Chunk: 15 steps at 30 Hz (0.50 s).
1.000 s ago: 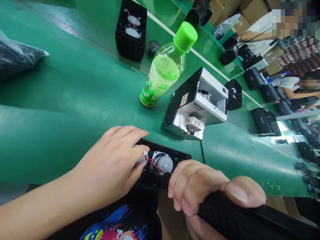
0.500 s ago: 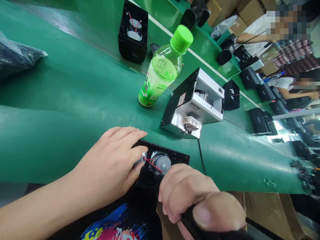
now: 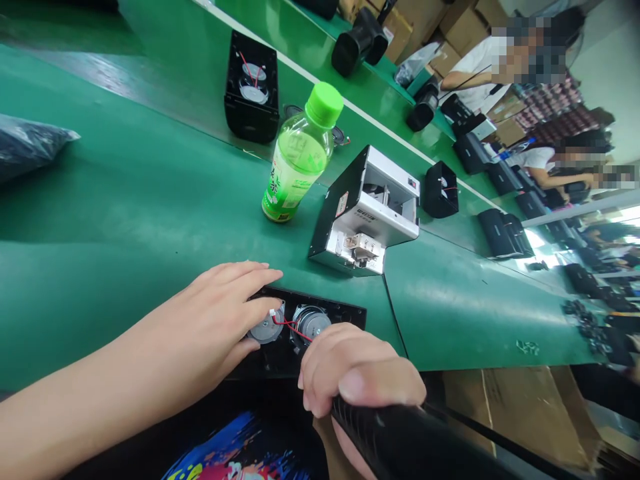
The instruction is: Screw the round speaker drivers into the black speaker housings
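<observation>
A black speaker panel (image 3: 345,313) lies at the table's near edge, carrying two round speaker drivers. My left hand (image 3: 215,320) rests over its left end, with thumb and a finger bent around the left speaker driver (image 3: 267,330). A red wire (image 3: 287,323) with a small white plug (image 3: 273,312) runs between the drivers. Closed around the black ribbed handle of what looks like an electric screwdriver (image 3: 395,430), my right hand (image 3: 363,367) is just in front of the right speaker driver (image 3: 313,321). The tool's tip is hidden behind my fingers.
Beyond the panel stand a green-capped drink bottle (image 3: 300,157) and a silver-and-black machine (image 3: 370,213). An open speaker box (image 3: 250,93) is farther back. A dark plastic bag (image 3: 33,147) lies at left. Co-workers sit at the right rear among speaker boxes.
The view has shifted, so most things appear farther left. My left hand has uncovered more of the left driver. The tool's handle shows more fully beneath my right hand.
</observation>
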Available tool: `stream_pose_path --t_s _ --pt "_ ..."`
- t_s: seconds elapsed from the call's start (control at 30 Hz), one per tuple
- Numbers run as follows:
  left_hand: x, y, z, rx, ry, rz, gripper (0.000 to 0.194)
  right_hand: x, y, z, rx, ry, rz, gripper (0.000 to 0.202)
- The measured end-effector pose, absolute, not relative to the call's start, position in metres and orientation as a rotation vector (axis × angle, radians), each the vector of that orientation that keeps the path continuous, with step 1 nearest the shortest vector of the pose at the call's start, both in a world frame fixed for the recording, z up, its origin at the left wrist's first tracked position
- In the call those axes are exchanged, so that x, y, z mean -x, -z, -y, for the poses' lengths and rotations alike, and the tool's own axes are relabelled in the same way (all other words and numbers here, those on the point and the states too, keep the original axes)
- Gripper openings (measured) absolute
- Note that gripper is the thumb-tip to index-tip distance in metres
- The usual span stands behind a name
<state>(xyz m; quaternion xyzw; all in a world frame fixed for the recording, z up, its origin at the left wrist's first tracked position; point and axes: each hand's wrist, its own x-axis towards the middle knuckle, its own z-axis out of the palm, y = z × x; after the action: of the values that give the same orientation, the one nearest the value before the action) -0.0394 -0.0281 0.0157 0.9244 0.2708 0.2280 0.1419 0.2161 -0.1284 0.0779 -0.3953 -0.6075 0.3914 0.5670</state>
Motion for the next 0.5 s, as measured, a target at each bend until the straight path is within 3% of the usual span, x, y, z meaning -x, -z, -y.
stream_pose_path --t_s 0.1,0.23,0.4,0.5 --pt "0.039 -0.01 0.026 -2.683 -0.69 -0.781 0.046 -0.221 -0.097 0.123 0.933 -0.909 1.351 0.039" --pt "0.043 0.001 0.019 -2.661 -0.722 -0.766 0.051 -0.251 -0.131 0.078 0.842 -0.559 1.176 0.026" --pt "0.046 0.01 0.017 -2.639 -0.748 -0.756 0.051 -0.274 -0.139 0.01 0.886 -0.442 1.207 0.069" --pt "0.045 0.01 0.019 -2.621 -0.742 -0.778 0.054 -0.276 -0.13 -0.002 0.891 -0.534 1.193 0.077"
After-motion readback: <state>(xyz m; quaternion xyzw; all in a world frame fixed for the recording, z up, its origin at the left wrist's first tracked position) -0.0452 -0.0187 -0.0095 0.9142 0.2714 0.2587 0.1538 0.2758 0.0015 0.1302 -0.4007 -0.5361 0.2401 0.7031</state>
